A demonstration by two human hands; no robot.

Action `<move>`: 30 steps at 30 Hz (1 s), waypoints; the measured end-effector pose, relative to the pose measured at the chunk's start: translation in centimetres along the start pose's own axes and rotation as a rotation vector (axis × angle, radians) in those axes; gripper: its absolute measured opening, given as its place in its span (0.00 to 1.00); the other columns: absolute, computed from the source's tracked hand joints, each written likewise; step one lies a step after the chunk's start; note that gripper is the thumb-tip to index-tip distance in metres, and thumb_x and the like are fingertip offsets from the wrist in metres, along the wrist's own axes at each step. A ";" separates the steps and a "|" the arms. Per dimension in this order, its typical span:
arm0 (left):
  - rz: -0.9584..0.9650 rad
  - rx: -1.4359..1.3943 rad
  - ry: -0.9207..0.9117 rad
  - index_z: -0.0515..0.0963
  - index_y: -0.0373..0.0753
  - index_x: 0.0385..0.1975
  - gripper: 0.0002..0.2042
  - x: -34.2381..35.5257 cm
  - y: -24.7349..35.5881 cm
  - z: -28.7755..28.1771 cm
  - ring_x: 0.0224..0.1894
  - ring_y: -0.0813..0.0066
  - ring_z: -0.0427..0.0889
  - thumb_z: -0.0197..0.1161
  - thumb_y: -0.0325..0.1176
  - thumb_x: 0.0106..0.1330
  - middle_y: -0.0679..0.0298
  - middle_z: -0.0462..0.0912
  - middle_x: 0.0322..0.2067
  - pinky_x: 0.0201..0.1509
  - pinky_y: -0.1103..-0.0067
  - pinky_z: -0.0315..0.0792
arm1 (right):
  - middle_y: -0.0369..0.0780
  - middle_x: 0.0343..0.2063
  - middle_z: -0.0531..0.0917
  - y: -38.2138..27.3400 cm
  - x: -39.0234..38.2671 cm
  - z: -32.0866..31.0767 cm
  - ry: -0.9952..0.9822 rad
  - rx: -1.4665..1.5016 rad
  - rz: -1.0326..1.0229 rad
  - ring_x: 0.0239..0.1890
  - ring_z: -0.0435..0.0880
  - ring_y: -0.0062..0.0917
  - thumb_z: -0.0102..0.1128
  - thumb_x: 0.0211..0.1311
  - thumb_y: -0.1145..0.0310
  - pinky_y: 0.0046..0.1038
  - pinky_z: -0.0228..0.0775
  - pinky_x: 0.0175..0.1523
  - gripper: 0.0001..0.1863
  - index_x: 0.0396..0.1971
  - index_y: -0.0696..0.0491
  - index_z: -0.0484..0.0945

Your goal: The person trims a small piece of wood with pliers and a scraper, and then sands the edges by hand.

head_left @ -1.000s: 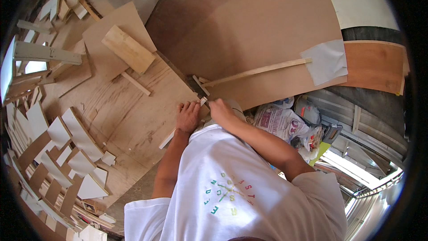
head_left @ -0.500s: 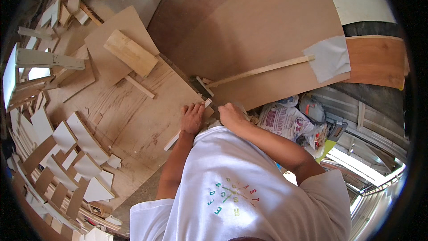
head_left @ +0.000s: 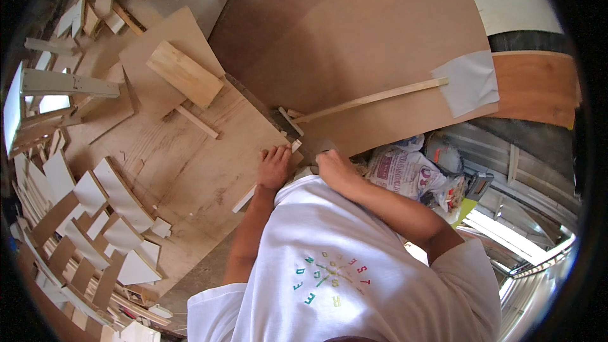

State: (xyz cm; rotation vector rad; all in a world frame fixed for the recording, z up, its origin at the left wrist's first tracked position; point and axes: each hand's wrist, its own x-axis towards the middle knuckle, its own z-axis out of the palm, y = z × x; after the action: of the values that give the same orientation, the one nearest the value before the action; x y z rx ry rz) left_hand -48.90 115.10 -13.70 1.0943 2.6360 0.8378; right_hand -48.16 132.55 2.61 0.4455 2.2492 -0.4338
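At the near edge of the wooden worktable (head_left: 190, 177), my left hand (head_left: 274, 168) presses down on a narrow wooden strip (head_left: 244, 199), fingers bent over it. The strip's pale far end (head_left: 296, 145) sticks out past my fingertips at the table's edge. Just to the right, my right hand (head_left: 335, 170) is closed in a fist beyond the edge. What it grips is mostly hidden; only a thin greyish shape shows by the knuckles, too unclear to name.
A short board (head_left: 185, 75) and a thin stick (head_left: 198, 121) lie farther up the table. White-faced offcuts (head_left: 123, 193) crowd the left. A large brown sheet (head_left: 354, 44) stands ahead, bearing a long wooden strip (head_left: 373, 99). Filled plastic bags (head_left: 402, 171) sit at right.
My right hand has shifted slightly right and down, away from the strip's end. The left hand stays in place on the strip.
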 end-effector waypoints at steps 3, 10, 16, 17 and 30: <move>0.001 -0.032 -0.009 0.76 0.41 0.59 0.20 0.2 -0.1 -0.4 0.52 0.67 0.78 0.59 0.34 0.67 0.65 0.81 0.47 0.58 0.64 0.67 | 0.62 0.42 0.83 1.2 3.0 3.1 0.074 -0.011 -0.095 0.46 0.84 0.57 0.49 0.66 0.72 0.52 0.77 0.49 0.14 0.39 0.62 0.84; -0.032 -0.010 -0.021 0.77 0.41 0.57 0.18 0.4 0.2 -1.0 0.51 0.66 0.79 0.58 0.33 0.66 0.64 0.81 0.47 0.58 0.65 0.68 | 0.61 0.38 0.83 1.4 0.0 2.0 0.108 -0.018 -0.120 0.42 0.85 0.56 0.49 0.66 0.72 0.52 0.77 0.48 0.13 0.32 0.63 0.82; -0.012 -0.054 0.017 0.77 0.39 0.56 0.22 -0.2 -0.5 0.0 0.50 0.59 0.78 0.65 0.36 0.62 0.61 0.81 0.46 0.60 0.61 0.68 | 0.60 0.36 0.84 1.9 0.2 2.4 0.090 -0.034 -0.150 0.39 0.86 0.56 0.50 0.66 0.72 0.51 0.80 0.46 0.13 0.32 0.62 0.83; -0.016 -0.059 0.037 0.77 0.39 0.56 0.22 -0.2 -0.3 0.3 0.50 0.59 0.78 0.65 0.36 0.62 0.61 0.81 0.46 0.60 0.61 0.68 | 0.60 0.35 0.84 2.1 0.4 2.4 0.107 -0.028 -0.175 0.40 0.86 0.57 0.50 0.66 0.72 0.51 0.80 0.46 0.13 0.32 0.62 0.83; 0.010 -0.057 -0.011 0.77 0.40 0.55 0.19 0.0 -0.2 -0.4 0.53 0.59 0.78 0.64 0.36 0.64 0.59 0.81 0.50 0.58 0.61 0.67 | 0.60 0.39 0.84 1.8 2.9 3.5 0.157 -0.002 -0.128 0.45 0.85 0.57 0.49 0.66 0.73 0.51 0.78 0.49 0.13 0.38 0.62 0.83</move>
State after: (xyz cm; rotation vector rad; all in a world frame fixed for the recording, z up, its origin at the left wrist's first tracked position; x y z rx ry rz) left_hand -49.14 114.84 -13.49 1.0956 2.5834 0.8999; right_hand -46.92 133.11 -2.06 0.3456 2.4392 -0.4774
